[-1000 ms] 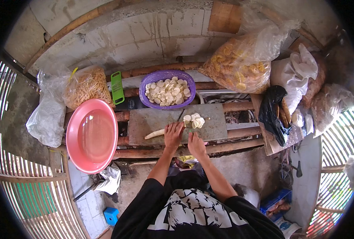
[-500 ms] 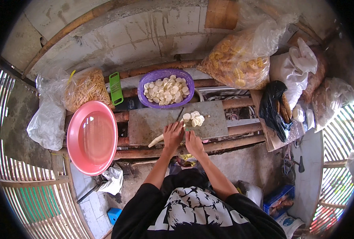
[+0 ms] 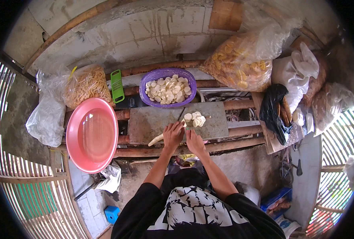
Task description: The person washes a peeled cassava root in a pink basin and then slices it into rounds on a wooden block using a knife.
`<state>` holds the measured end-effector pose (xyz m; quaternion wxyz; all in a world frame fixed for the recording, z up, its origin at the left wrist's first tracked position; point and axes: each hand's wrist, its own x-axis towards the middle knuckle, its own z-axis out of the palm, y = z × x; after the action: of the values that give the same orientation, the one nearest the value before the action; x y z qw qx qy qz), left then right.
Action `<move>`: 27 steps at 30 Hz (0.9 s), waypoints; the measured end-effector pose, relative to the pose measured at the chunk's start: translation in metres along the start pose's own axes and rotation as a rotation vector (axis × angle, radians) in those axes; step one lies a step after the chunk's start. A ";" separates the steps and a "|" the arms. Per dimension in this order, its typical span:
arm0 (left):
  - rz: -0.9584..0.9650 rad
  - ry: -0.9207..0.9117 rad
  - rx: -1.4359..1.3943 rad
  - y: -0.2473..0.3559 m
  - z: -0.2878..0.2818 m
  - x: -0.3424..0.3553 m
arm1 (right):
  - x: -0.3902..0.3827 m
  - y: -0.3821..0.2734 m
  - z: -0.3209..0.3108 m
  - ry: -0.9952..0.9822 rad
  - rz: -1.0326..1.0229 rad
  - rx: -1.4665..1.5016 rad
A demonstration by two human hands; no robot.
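1 pale root (image 3: 156, 140) (tapered) lies near round white slices (image 3: 195, 119).

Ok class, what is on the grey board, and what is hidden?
Pale slices lie on the grey board; a pale root pokes from under the left hand. That hand hides part of it; slices cover the board beneath.

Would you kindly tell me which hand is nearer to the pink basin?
Left. The left hand is on the pale root, right of the pink basin; the right hand is farther right, beyond the left hand.
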<state>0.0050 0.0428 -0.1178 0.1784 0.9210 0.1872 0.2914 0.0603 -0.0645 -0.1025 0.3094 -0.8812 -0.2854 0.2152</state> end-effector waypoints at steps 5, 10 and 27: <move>-0.017 0.020 -0.019 0.001 -0.001 -0.003 | -0.003 -0.011 -0.015 -0.093 0.026 -0.036; -0.041 0.004 -0.040 0.005 -0.006 -0.004 | -0.006 -0.021 -0.021 -0.076 0.055 -0.138; -0.003 -0.018 -0.008 0.012 -0.003 -0.015 | 0.000 -0.004 -0.014 -0.106 0.035 -0.187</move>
<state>-0.0048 0.0260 -0.1171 0.1845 0.9225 0.1859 0.2836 0.0667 -0.0681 -0.0902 0.2066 -0.8984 -0.3049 0.2391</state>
